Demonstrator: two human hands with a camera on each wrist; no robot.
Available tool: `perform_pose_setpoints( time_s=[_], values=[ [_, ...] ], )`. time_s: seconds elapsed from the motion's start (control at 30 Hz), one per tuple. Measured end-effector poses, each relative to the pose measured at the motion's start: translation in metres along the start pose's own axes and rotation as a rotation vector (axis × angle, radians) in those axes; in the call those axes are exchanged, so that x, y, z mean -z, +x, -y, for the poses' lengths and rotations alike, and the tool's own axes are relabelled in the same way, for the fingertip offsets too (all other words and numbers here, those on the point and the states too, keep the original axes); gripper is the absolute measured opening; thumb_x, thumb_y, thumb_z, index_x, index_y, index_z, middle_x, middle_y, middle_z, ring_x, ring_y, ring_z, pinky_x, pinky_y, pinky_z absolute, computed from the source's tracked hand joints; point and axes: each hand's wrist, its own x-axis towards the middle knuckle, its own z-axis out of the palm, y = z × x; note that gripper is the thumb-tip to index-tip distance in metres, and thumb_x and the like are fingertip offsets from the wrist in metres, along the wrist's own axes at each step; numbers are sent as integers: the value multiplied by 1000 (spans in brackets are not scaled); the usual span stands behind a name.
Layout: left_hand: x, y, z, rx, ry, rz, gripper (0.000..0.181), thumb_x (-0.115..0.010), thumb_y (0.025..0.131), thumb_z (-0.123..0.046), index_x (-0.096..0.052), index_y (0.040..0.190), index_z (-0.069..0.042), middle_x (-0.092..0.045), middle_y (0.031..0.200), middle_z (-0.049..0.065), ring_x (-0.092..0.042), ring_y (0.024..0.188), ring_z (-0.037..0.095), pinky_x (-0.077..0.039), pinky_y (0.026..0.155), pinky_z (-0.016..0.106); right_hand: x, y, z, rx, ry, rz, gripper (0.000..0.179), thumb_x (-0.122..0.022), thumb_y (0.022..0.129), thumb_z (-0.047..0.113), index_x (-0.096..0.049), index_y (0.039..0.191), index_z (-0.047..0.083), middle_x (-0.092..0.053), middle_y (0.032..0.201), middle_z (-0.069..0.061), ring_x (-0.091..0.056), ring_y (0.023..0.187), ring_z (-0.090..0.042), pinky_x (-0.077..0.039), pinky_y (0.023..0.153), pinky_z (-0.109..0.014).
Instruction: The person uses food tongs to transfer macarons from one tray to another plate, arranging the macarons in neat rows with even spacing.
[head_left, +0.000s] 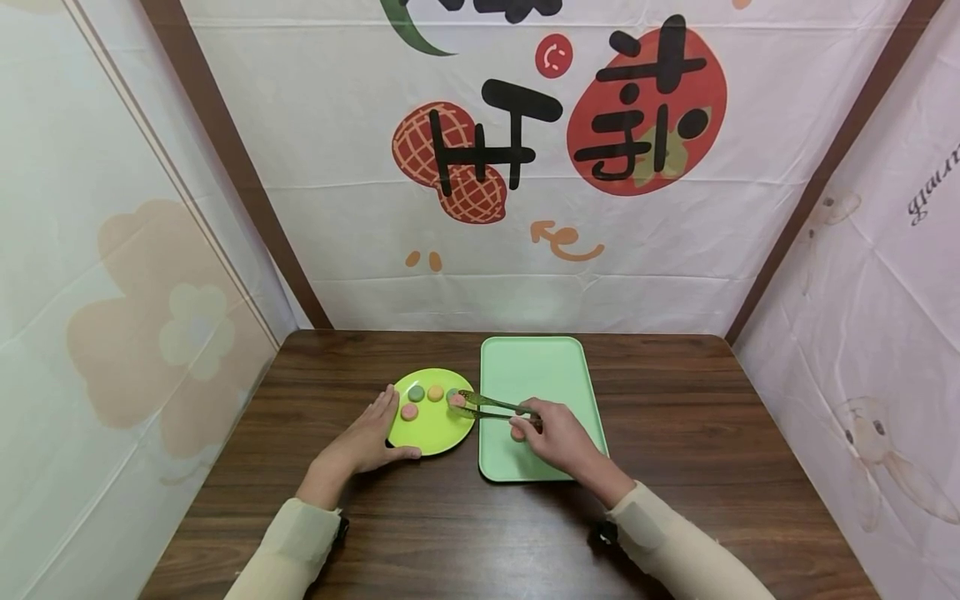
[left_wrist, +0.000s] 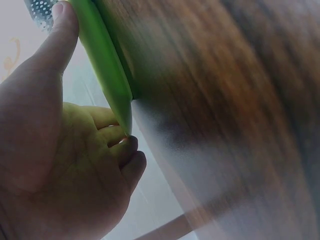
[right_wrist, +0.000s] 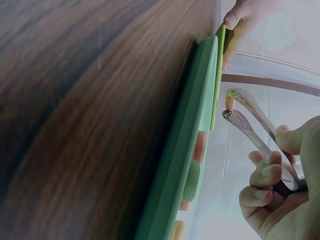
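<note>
My left hand (head_left: 367,437) lies against the near-left rim of a yellow-green plate (head_left: 435,437), thumb and fingers spread along its edge. On the plate sit a pink macaron (head_left: 408,412), a green macaron (head_left: 416,393), an orange one (head_left: 436,392) and a bluish-green one (head_left: 452,392), partly hidden. My right hand (head_left: 558,433) grips metal tongs (right_wrist: 240,120) with perforated tips. Between those tips is a pink macaron (right_wrist: 229,103), over the plate's right side. Below the right hand is a light green tray (head_left: 536,367), where a reddish-pink macaron (head_left: 517,433) shows beside the fingers.
In the right wrist view, a green macaron (right_wrist: 192,180) and a yellow macaron (right_wrist: 177,231) also lie on the tray; the right hand covers them from above. The dark wooden table (head_left: 480,533) ends at a printed cloth wall (head_left: 345,250) behind.
</note>
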Motion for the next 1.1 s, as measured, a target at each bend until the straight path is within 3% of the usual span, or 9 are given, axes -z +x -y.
perform_pose_setpoints(
  time_s=[0.17, 0.47, 1.1],
  values=[
    [0, -1, -1, -3, -2, -3, 127, -77, 92, -66, -10, 167, 12, -4, 176, 30, -9, 163, 47, -18, 131, 61, -4, 2, 2, 2, -20, 8, 16, -70, 108, 24, -74, 105, 9, -74, 78, 0, -55, 62, 1, -51, 61, -27],
    [1, -2, -3, -2, 1, 0, 126, -77, 93, -65, -10, 166, 12, -4, 176, 31, -9, 163, 46, -18, 131, 60, -11, 6, 5, -11, -111, 9, 19, -71, 107, 31, -77, 109, 12, -62, 74, 13, -50, 60, -2, -47, 57, -26],
    [1, 0, -1, -8, 1, 2, 126, -76, 93, -65, -10, 166, 13, -3, 176, 30, -9, 164, 46, -18, 131, 60, -24, 20, 11, 32, -142, 34, 21, -71, 107, 28, -77, 110, 8, -67, 77, 7, -52, 61, -2, -47, 56, -25]
  ],
)
